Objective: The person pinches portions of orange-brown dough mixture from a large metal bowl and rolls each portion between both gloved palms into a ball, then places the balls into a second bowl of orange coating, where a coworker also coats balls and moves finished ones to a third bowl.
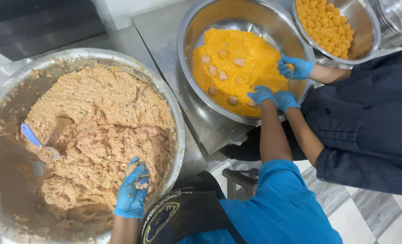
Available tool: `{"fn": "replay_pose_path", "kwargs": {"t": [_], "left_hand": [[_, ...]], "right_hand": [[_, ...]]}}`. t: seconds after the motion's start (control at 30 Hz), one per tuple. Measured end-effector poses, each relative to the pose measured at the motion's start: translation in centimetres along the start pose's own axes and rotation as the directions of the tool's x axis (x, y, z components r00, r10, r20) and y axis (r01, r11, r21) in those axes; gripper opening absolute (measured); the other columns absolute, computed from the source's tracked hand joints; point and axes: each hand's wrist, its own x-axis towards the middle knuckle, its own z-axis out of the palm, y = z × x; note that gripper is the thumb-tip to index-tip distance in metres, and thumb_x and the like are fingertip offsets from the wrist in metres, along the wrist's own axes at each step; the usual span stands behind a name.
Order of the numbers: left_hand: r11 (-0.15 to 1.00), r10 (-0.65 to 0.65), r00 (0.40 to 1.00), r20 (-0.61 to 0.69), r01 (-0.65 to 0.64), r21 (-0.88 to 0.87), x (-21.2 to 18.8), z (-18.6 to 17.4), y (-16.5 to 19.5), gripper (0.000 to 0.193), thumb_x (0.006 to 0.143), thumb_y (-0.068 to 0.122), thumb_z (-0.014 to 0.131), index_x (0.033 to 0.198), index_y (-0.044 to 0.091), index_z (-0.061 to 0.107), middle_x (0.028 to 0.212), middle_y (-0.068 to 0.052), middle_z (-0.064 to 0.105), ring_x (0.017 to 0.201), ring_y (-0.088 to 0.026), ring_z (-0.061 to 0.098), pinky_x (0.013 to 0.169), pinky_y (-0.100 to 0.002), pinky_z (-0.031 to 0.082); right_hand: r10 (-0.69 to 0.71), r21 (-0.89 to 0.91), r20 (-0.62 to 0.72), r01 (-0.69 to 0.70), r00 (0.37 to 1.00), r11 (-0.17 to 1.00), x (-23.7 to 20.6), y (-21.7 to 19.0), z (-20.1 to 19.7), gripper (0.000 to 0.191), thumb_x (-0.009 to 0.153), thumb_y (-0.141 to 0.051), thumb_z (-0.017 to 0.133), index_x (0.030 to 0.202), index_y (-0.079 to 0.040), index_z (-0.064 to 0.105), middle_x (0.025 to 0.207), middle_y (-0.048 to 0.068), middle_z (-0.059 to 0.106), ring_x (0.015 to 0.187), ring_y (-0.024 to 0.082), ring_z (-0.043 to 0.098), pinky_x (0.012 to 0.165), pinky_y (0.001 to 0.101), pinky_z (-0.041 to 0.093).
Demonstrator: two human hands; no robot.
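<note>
While the blue-gloved left hand (pixel 132 190) cups a lump of beige minced mixture (pixel 97 135) in the large steel bowl (pixel 176 122) at lower left, the blue-gloved right hand (pixel 260 95) presses fingertips-down into orange crumbs (pixel 237 54) at upper centre, grip indeterminable, on a steel counter (pixel 156 27).

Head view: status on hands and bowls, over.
Left hand in big bowl, curled on tan mixture. Right hand at orange crumbs, middle bowl. Co-worker's gloved hands alongside.

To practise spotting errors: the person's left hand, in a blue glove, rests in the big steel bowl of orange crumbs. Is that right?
Not quite. The head view shows the gloved left hand in the big steel bowl of pale brown mixture. The orange crumbs fill the neighbouring bowl.
</note>
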Motion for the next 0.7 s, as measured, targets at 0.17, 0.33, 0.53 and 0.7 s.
{"fn": "replay_pose_path", "kwargs": {"t": [0.17,0.33,0.53,0.7], "left_hand": [[0.924,0.145,0.983,-0.111,-0.094,0.37,-0.6,2.1,-0.2,0.045,0.085,-0.001,0.07,0.128,0.01,0.06,0.095,-0.001,0.064,0.074,-0.011,0.061,0.052,-0.022,0.042],[0.774,0.264,0.961,-0.08,-0.162,0.612,-0.6,4.6,-0.8,0.034,0.084,0.002,0.074,0.114,0.011,0.062,0.081,0.002,0.064,0.065,-0.009,0.059,0.053,-0.023,0.046],[0.62,0.345,0.939,0.005,-0.232,0.75,-0.6,4.7,-0.3,0.026,0.081,0.013,0.084,0.098,0.012,0.065,0.077,0.005,0.062,0.066,-0.006,0.058,0.056,-0.025,0.049],[0.4,0.46,0.86,0.22,-0.422,0.814,-0.2,3.3,0.0,0.023,0.085,0.016,0.085,0.093,0.008,0.066,0.079,0.004,0.063,0.072,-0.005,0.057,0.065,-0.025,0.051]], "right_hand": [[-0.246,0.077,-0.341,0.288,0.907,0.955,-0.1,1.6,-1.4,0.055,0.09,-0.05,0.075,0.122,-0.006,0.073,0.124,0.021,0.071,0.114,0.039,0.067,0.099,0.0472,0.052],[-0.328,0.145,-0.327,0.39,0.887,0.909,-1.5,0.9,-1.9,0.044,0.096,-0.039,0.072,0.123,-0.004,0.074,0.119,0.02,0.073,0.111,0.035,0.068,0.097,0.0446,0.052],[-0.502,0.476,-0.246,0.554,0.829,0.683,-5.7,-4.8,-0.2,0.034,0.105,-0.022,0.069,0.13,0.001,0.069,0.127,0.014,0.072,0.115,0.022,0.068,0.101,0.0342,0.052],[-0.524,0.693,-0.127,0.453,0.842,0.561,-10.2,-12.1,1.8,0.035,0.104,-0.015,0.066,0.134,0.002,0.066,0.126,0.01,0.07,0.112,0.015,0.064,0.099,0.0287,0.051]]}}
